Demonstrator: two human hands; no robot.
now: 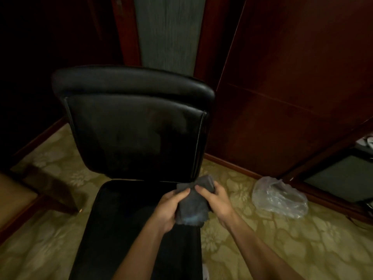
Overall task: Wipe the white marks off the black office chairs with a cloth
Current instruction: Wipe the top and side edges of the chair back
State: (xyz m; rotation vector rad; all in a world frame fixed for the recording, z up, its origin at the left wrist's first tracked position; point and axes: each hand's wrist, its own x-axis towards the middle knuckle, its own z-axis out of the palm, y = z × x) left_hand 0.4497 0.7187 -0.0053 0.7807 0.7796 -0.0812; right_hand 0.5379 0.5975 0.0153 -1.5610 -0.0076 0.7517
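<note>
Your forearms are reaching in from the bottom edge and converging over the right rear corner of the black office chair's seat (pixel 129 219). Your left hand (pixel 168 209) is gripping the grey cloth (pixel 191 205) from the left, thumb lying on top, and your right hand (pixel 217 201) is gripping it from the right, fingers curling round the bunched fabric. You are holding the cloth just in front of the lower right edge of the backrest (pixel 133 122). Lying on the patterned carpet (pixel 302 249) to your right is a clear plastic bag (pixel 280 197).
</note>
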